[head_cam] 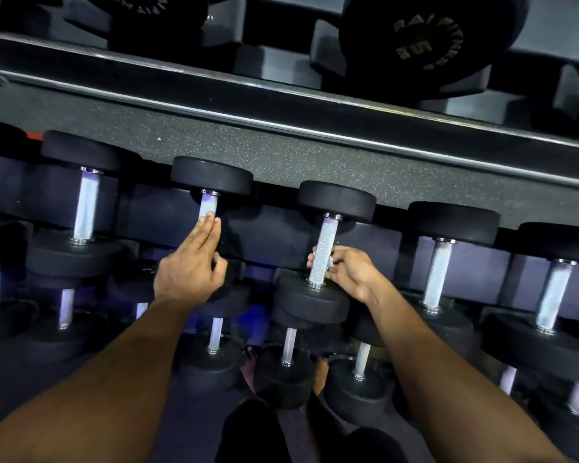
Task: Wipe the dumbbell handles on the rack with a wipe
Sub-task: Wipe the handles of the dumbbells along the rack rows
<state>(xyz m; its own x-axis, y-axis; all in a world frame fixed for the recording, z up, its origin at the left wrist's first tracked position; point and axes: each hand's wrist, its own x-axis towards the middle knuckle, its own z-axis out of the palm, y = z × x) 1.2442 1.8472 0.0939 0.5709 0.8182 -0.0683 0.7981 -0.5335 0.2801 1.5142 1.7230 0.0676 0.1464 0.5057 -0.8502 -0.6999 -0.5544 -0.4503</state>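
Two hands work: the right hand [345,270] grips a handle [323,252] with a wipe [330,262] to rub it; the left hand [189,262], fingers straight, steadies the next dumbbell [211,177].

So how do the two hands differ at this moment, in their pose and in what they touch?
The left hand has straight fingers lying along one dumbbell handle, while the right hand curls its fingers around the next handle. The left hand reaches high up its handle; the right hand sits low, near the lower weight. Something pale shows in the right hand's fingers, perhaps the wipe; the left hand shows none. Both touch knurled metal handles on the same rack row.
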